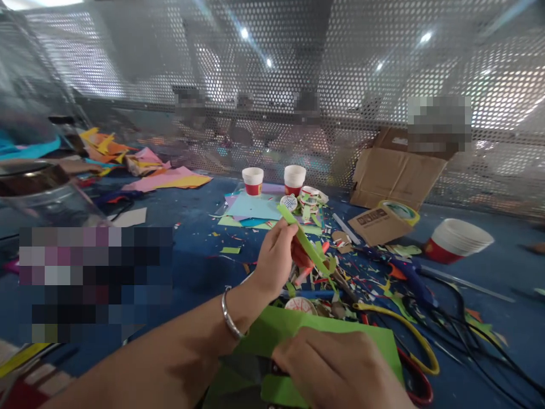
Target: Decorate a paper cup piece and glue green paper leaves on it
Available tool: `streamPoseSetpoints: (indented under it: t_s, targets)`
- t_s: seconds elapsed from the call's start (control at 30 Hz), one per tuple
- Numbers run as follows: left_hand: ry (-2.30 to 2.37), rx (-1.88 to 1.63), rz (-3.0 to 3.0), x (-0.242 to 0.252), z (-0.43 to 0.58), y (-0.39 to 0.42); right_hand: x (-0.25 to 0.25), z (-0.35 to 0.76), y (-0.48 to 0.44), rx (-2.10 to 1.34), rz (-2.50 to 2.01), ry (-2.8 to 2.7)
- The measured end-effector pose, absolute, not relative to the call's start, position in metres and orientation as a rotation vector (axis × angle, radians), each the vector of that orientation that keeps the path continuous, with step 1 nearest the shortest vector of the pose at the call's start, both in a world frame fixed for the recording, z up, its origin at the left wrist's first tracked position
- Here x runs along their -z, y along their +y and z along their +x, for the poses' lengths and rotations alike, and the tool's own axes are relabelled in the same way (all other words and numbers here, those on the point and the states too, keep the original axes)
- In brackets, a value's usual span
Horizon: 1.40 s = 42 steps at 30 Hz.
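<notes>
1. nearest is the right grip, fingers curled over a green sheet; a dark object by its fingertips is mostly hidden, so i cannot tell what it has hold of.
2. just beyond it, to the left, the left grip is closed — thumb and fingers pinching a green strip that slants down to the right.
3. right of both grips, a yellow handle and a blue glue gun lie among paper scraps on the blue worktop.
4. past the left grip — two upright cup stacks, one left, one right.
</notes>
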<state>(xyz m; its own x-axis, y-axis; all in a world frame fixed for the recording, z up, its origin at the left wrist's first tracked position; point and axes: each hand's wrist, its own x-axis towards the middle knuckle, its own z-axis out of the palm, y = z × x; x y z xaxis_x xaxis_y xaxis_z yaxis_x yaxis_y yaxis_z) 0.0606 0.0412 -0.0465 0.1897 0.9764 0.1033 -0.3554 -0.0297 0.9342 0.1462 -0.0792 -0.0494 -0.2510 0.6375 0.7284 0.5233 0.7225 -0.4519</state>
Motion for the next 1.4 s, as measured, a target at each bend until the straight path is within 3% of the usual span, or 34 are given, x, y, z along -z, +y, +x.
streamPoseSetpoints:
  t_s: [0.27,0.47,0.77,1.3,1.4]
  targets:
    - [0.783,-1.124,1.128,0.042,0.054,0.041,0.013,0.19,-0.055,-0.459,-1.172,-1.924]
    - [0.674,-1.151,1.121,0.037,0.052,0.038,0.019,0.21,-0.029,-0.396,-1.419,-1.609]
    - [0.598,-1.062,1.153,0.032,0.05,0.031,0.027,0.212,-0.023,-0.682,-1.339,-1.582]
    - [0.532,-1.096,0.819,0.026,0.038,0.05,0.032,0.214,-0.028,-0.696,-1.367,-1.519]
    - [0.527,-1.096,0.804,0.024,0.039,0.05,0.031,0.213,-0.03,-0.839,-1.304,-1.448]
